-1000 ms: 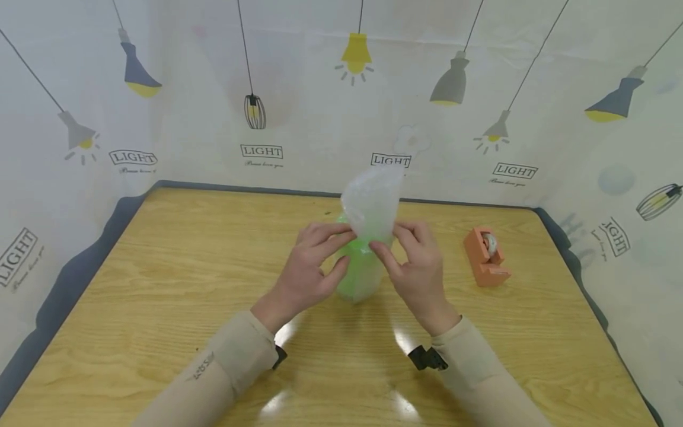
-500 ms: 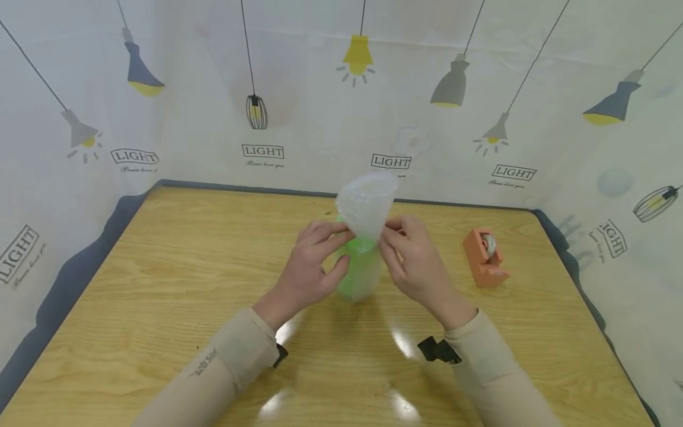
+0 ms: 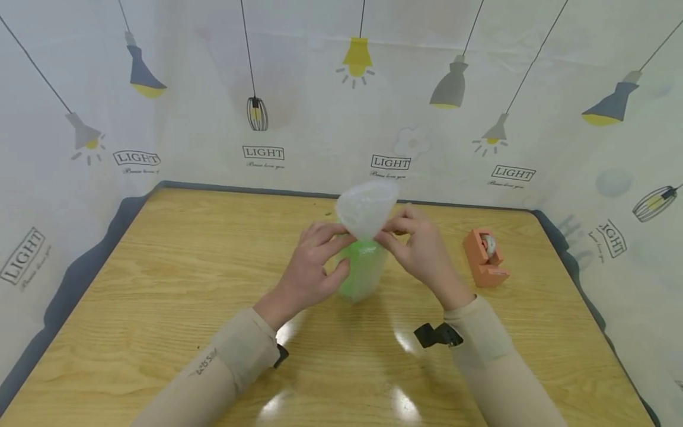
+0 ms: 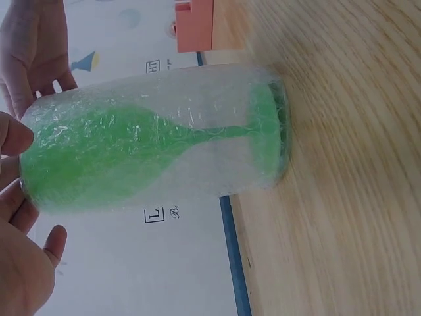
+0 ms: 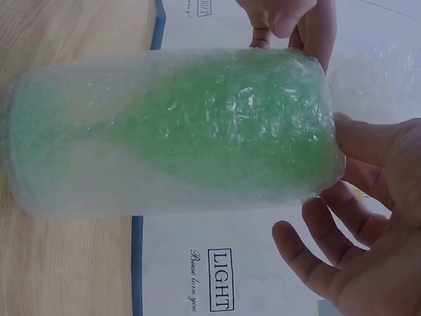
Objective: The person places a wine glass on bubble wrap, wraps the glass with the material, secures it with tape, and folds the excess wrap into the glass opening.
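A green stemmed goblet (image 4: 105, 148) stands upright on the table inside a tube of clear bubble wrap (image 3: 368, 207). Its bowl, thin stem and round foot show through the film in the left wrist view. Above the bowl, the loose top of the wrap is drawn inward and flares up. My left hand (image 3: 305, 265) holds the wrap's left side near the rim with its index and middle fingers, its thumb apart lower down. On the other side, my right hand (image 3: 418, 249) pinches the wrap at the rim between thumb and fingers.
An orange tape dispenser (image 3: 484, 258) with a roll of clear tape stands right of the goblet. The wooden table (image 3: 213, 237) ends at the back against a pale cloth (image 3: 309, 71) printed with lamps.
The wrap's loose top has sunk lower and been gathered inward. My right hand shifted its grip along the right edge, its wrist swinging outward. The left hand stays nearly still.
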`<state>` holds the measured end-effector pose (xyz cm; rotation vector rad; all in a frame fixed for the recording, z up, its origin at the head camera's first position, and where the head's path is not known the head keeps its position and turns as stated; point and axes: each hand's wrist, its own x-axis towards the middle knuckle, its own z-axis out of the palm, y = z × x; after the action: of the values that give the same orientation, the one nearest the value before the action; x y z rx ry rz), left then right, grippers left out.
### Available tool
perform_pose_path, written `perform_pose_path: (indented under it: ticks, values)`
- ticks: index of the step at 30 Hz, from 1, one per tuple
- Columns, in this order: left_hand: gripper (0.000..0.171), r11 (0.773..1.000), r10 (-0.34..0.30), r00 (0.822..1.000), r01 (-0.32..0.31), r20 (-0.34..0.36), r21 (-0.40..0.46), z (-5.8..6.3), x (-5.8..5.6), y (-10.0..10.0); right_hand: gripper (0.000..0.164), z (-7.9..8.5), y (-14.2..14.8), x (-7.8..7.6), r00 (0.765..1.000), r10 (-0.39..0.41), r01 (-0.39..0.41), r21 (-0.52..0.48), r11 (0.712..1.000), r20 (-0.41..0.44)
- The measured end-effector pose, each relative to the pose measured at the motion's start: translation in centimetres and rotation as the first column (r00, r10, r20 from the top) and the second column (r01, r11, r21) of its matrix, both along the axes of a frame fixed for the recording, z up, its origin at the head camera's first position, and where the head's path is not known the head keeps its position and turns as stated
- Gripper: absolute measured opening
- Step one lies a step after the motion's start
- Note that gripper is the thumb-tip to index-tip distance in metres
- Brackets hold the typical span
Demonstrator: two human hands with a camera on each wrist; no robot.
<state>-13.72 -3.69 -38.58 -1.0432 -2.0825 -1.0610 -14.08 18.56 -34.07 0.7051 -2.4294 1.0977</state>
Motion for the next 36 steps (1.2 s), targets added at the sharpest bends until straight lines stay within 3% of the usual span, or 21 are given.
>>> perform_pose_path:
  ticks: [3,7,9,12,14,17,20,23,27,36]
  values:
    - [0.039,0.999,-0.036,0.999,0.036,0.029,0.022,0.0,-0.1,-0.2,0.008,0.3,0.1,-0.2,0.995,0.003,0.0,-0.037,0.999,0.098]
    - [0.029,0.991,-0.075,0.988,0.059,0.134,0.12,0.0,-0.1,-0.5,0.009,0.5,0.1,-0.4,0.988,0.004,0.005,-0.06,0.998,0.157]
    - [0.027,0.982,-0.073,0.98,0.038,0.187,0.183,0.2,-0.1,-0.6,0.01,0.6,0.0,-0.4,0.986,0.0,0.01,-0.063,0.998,0.167]
    - [0.039,0.969,-0.052,0.963,-0.015,0.266,0.245,0.6,-0.4,-0.6,0.019,0.6,0.0,-0.4,0.981,-0.005,0.018,-0.066,0.998,0.193]
    - [0.051,0.971,-0.04,0.944,-0.041,0.328,0.237,0.8,-0.7,-0.6,0.029,0.6,0.1,-0.5,0.977,-0.006,0.021,-0.067,0.998,0.213]
    - [0.066,0.978,-0.07,0.907,-0.019,0.415,0.206,0.9,-1.2,-0.5,0.041,0.6,0.2,-0.5,0.976,0.002,0.01,-0.055,0.998,0.22]
    - [0.071,0.979,-0.136,0.868,0.044,0.477,0.199,1.0,-1.6,-0.4,0.034,0.6,0.2,-0.5,0.979,0.024,-0.017,-0.033,0.999,0.203]
    - [0.072,0.979,-0.157,0.841,0.062,0.518,0.196,1.0,-1.7,-0.3,0.027,0.5,0.2,-0.5,0.981,0.041,-0.037,-0.023,0.999,0.189]
    - [0.071,0.979,-0.153,0.834,0.054,0.53,0.198,1.0,-1.7,-0.1,0.028,0.4,0.2,-0.5,0.983,0.042,-0.042,-0.005,0.999,0.177]
    - [0.069,0.977,-0.161,0.849,0.064,0.504,0.204,0.9,-1.8,0.1,0.024,0.4,0.3,-0.3,0.984,0.019,-0.029,0.052,0.998,0.177]
